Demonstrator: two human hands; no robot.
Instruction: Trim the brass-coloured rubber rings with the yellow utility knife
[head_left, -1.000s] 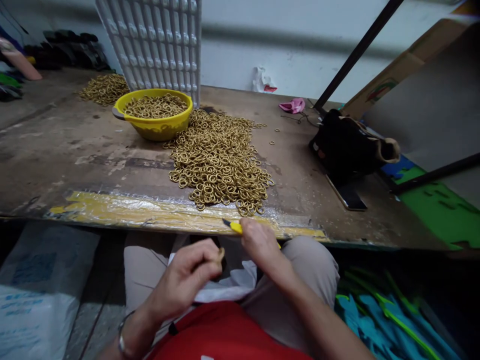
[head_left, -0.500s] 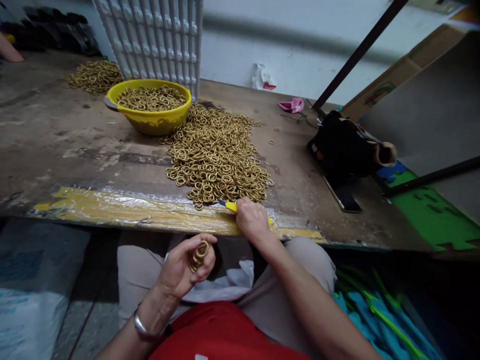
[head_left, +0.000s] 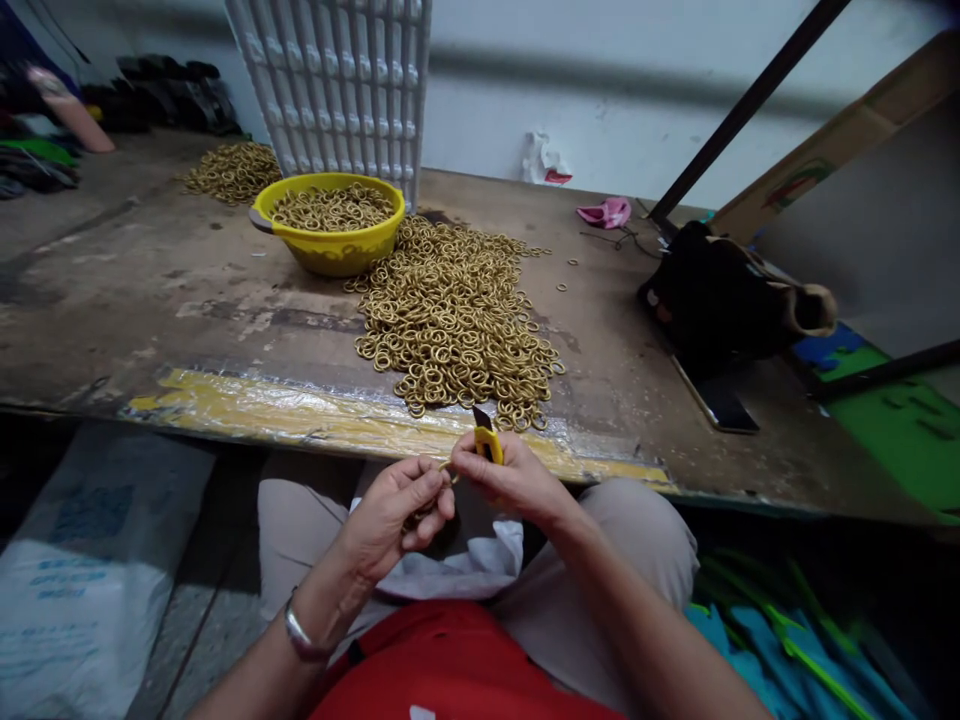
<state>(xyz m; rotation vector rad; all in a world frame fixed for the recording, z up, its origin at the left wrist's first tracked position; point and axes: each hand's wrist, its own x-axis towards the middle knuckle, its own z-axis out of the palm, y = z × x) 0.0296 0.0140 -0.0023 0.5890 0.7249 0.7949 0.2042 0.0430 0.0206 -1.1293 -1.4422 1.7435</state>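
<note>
Rings (head_left: 417, 515) are clasped in the left hand (head_left: 391, 512). A cutter (head_left: 489, 444) is gripped in the right hand (head_left: 521, 482), close beside.

The rings (head_left: 461, 320) are brassy gold; the cutter (head_left: 489, 445) has a yellow handle and dark blade (head_left: 481, 418); the bowl (head_left: 334, 250) is yellow; the worktop (head_left: 600, 330) brown with pale and dark blotches; the shirt (head_left: 457, 660) red; the trousers (head_left: 645, 540) beige.

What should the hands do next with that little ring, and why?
Perhaps carefully tip the yellow knife toward the ring: the left hand holds it, but the blade in the right hand points up, away from it.
</note>
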